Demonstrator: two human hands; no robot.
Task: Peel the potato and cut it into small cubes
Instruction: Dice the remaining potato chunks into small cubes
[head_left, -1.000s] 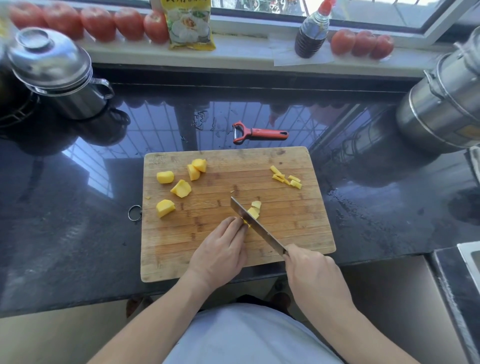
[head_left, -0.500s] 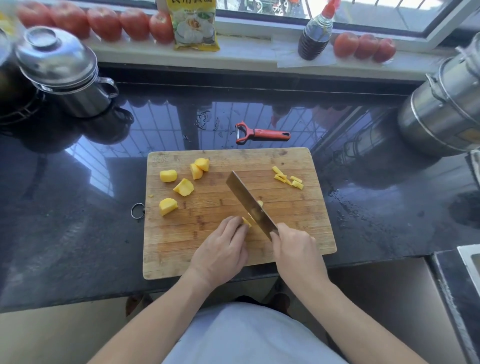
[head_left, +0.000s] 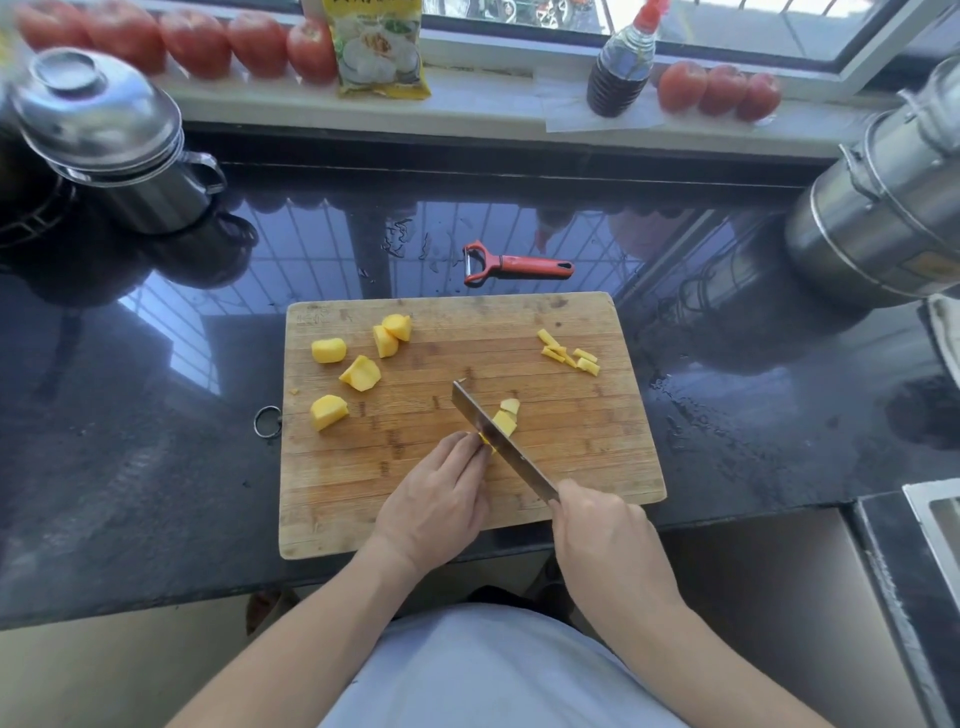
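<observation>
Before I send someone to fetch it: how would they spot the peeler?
Find the wooden cutting board on the dark countertop. Just behind its far edge lies the peeler, flat on the counter. It is the only red-handled tool there.

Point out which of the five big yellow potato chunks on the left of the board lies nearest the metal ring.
The front-most yellow potato chunk, lowest of the group; the other four lie farther back from the metal ring.

Right hand (head_left: 605, 535) holds knife (head_left: 501, 441) against potato piece (head_left: 505, 422) on cutting board (head_left: 571, 457).
</observation>
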